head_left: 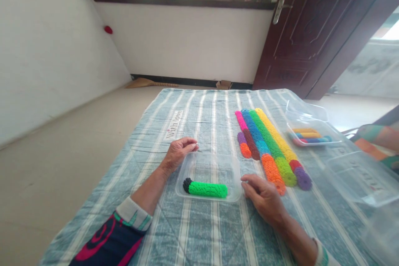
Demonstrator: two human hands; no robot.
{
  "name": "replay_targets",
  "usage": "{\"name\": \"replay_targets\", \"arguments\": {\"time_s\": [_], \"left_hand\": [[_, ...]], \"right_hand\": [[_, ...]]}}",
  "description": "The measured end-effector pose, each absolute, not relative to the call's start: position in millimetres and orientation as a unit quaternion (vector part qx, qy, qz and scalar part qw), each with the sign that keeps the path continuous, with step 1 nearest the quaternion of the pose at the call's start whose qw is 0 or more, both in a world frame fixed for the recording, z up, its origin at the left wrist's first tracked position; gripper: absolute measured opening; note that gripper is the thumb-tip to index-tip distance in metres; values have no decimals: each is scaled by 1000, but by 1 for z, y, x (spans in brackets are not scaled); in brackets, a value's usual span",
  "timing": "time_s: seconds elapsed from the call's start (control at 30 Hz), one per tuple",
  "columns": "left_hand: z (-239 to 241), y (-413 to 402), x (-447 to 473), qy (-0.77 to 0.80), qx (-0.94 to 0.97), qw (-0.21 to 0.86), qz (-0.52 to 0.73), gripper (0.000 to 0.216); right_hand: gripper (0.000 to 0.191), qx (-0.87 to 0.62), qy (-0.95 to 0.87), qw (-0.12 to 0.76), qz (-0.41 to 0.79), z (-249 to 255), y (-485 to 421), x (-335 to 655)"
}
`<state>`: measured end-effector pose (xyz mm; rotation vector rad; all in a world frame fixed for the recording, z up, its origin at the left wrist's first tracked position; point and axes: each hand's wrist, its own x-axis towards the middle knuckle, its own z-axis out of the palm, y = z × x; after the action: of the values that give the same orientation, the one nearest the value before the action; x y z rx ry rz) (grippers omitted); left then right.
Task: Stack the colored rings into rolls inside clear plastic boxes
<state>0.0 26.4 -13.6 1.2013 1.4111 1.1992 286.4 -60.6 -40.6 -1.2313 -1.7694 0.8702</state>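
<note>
A clear plastic container (212, 158) sits on the striped cloth in front of me. Inside it lies a roll of bright green, flower-edged discs (208, 189) with a black end (187, 185). My left hand (181, 153) is at the container's far left corner, thumb and fingers pressed together; whether anything small is between them cannot be made out. Beside the container's right edge is my right hand (264, 199), fingers loosely curled, with thumb and forefinger a little apart and nothing visible between them.
To the right lie several long rolls of coloured discs (268, 141) side by side. Beyond them stands a clear box (314, 143) with more rolls, near a clear lid or tray (364, 178). The striped cloth (199, 232) covers the table. A brown door (311, 20) stands behind.
</note>
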Motion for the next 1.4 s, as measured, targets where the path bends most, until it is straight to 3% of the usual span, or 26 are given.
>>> {"name": "replay_targets", "arguments": {"time_s": [1.0, 1.4], "left_hand": [[-7, 32, -8, 592, 463, 459, 473, 32], [55, 111, 13, 639, 616, 384, 254, 20]], "right_hand": [[21, -472, -700, 403, 353, -46, -54, 276], [17, -472, -720, 439, 257, -60, -45, 265]]}}
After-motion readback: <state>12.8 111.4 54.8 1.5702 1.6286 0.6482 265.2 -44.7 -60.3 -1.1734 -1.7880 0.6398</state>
